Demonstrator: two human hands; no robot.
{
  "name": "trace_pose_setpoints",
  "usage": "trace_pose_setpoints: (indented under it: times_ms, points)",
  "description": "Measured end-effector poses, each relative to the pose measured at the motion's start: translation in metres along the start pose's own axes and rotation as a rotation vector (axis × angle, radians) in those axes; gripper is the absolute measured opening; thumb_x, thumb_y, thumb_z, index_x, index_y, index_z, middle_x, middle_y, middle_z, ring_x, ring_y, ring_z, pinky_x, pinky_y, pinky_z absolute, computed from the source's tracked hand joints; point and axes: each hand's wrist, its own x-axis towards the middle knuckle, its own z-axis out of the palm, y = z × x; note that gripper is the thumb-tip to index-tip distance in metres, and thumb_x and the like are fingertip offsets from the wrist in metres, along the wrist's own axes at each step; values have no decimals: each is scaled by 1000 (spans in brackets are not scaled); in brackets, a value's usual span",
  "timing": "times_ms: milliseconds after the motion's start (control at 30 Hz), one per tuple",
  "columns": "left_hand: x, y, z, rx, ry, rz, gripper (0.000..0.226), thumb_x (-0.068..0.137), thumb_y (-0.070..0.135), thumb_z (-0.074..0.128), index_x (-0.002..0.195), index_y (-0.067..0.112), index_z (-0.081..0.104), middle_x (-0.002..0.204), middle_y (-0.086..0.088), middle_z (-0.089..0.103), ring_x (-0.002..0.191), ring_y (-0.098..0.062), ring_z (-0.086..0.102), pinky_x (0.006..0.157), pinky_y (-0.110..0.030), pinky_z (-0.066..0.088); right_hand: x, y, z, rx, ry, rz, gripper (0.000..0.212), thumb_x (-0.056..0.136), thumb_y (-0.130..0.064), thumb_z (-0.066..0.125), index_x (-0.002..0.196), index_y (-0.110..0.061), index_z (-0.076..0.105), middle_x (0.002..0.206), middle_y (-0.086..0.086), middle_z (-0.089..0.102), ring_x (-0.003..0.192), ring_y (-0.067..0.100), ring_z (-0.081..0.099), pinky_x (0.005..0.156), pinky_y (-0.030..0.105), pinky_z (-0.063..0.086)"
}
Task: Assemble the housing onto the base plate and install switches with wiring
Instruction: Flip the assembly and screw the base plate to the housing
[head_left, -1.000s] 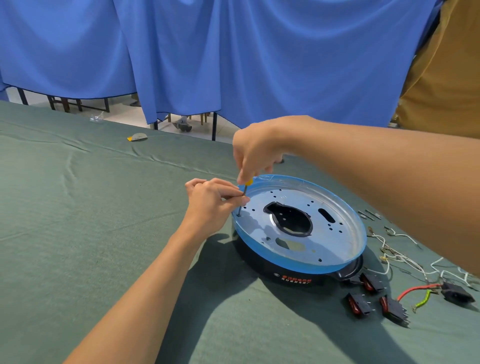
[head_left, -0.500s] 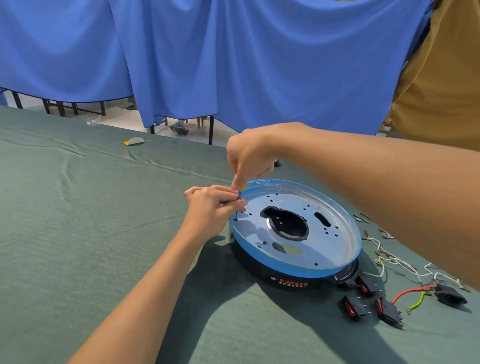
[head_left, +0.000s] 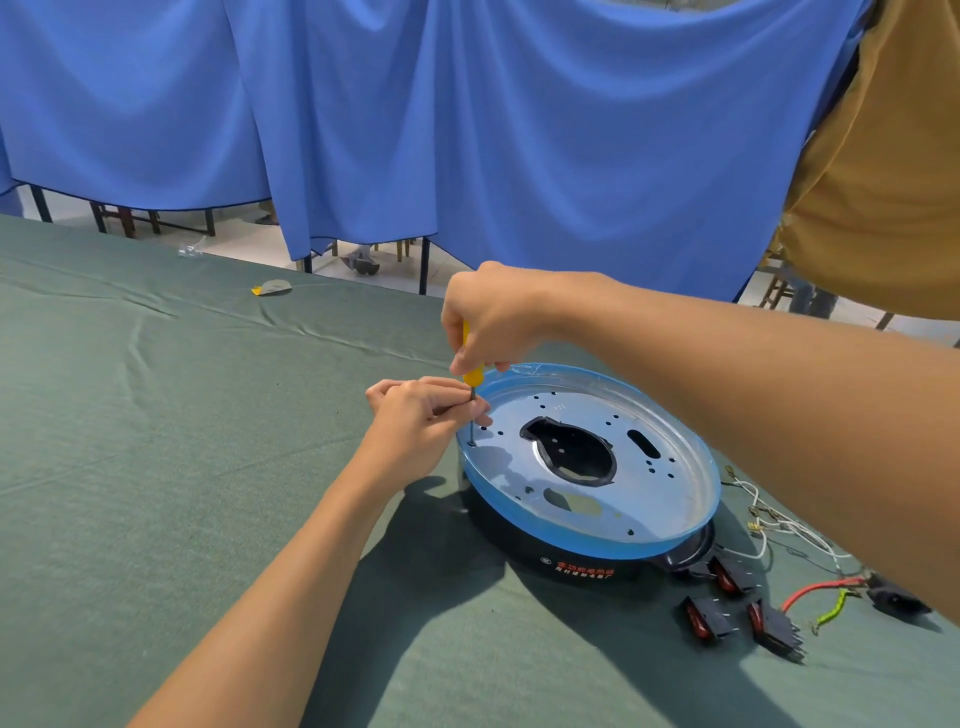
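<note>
A round metal base plate (head_left: 670, 499) with a blue-filmed rim sits on top of a black housing (head_left: 582, 570), right of centre on a green-clothed worktop (head_left: 156, 467). The plate has a large irregular opening in its middle and many small holes. At the plate's left edge a small screwdriver (head_left: 474, 375) with a yellow handle stands nearly upright, its tip set at one of the holes. The right hand (head_left: 493, 317) comes in from the right and is curled around the handle from above. The left hand (head_left: 421, 421) reaches from below and pinches the thin metal shaft between its fingertips, just beside the rim. To the right of the housing, near its front, three black rocker switches (head_left: 709, 618) with red faces lie loose on the cloth. Beyond them lie white wires (head_left: 769, 519), a red wire (head_left: 815, 590), a green-yellow wire (head_left: 831, 613) and a black socket (head_left: 896, 600). A small yellow and grey object (head_left: 272, 287) lies well apart near the far edge. Blue curtains (head_left: 467, 130) hang behind, and someone in a mustard shirt (head_left: 883, 182) stands at far right.
</note>
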Motion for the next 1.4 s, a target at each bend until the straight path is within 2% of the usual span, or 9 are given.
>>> trace_pose_setpoints:
  times_ms: [133,267,367,600,733,867,1133,1267,1400]
  points:
    - [-1,3,6,37,102,-13,5,82,30,75,81,26,79,80,28,62,99,4,59,98,-39,23,2,7,15,40,82,101,31,90,-15,49,59,-10,48,49,7,58,55,24,66,46,22,43]
    - [2,1,4,45,108,-58,4,78,29,77,79,26,80,89,20,65,105,0,58,102,-42,23,-3,13,9,107,-16,89,32,90,-35,62,73,-8,63,61,5,69,48,15,66,46,23,52]
    - [3,-4,1,72,23,-18,12,87,29,69,80,32,79,94,25,63,112,6,53,95,-35,17,-6,14,6,108,65,13,17,84,-26,72,81,-10,65,59,4,67,48,11,66,46,21,52]
    - [-2,2,12,113,130,-24,8,79,32,76,75,26,79,74,25,62,92,15,51,85,-29,15,-4,11,14,27,96,108,33,91,-32,55,66,-11,51,43,1,58,33,13,57,46,22,46]
    - [1,-1,9,122,43,-12,14,88,27,69,78,28,78,93,19,69,105,7,53,88,-31,15,-6,14,9,93,89,-20,16,85,-29,70,82,-16,62,69,2,64,49,14,65,44,19,45]
    - [-1,1,12,115,96,-19,6,82,31,74,82,26,78,83,26,62,97,16,50,86,-30,15,-7,14,18,-33,194,14,41,96,-34,55,62,-18,38,66,5,42,55,21,42,46,27,28]
    - [0,1,9,121,24,-19,14,90,28,66,84,31,78,94,24,66,104,12,50,88,-31,15,-8,16,13,95,83,-1,12,89,-20,65,82,-10,64,65,8,65,39,7,60,39,18,44]
    - [-3,2,11,87,141,-27,6,78,32,78,82,28,79,78,31,57,91,23,46,85,-30,16,-7,18,21,53,171,36,41,97,-30,54,62,-12,45,54,8,51,33,14,54,44,23,43]
    - [0,3,9,128,125,-34,6,83,27,73,80,27,79,89,23,63,95,14,50,86,-32,15,-6,18,12,80,81,33,27,91,-35,62,78,-11,59,63,4,62,36,9,60,43,19,46]
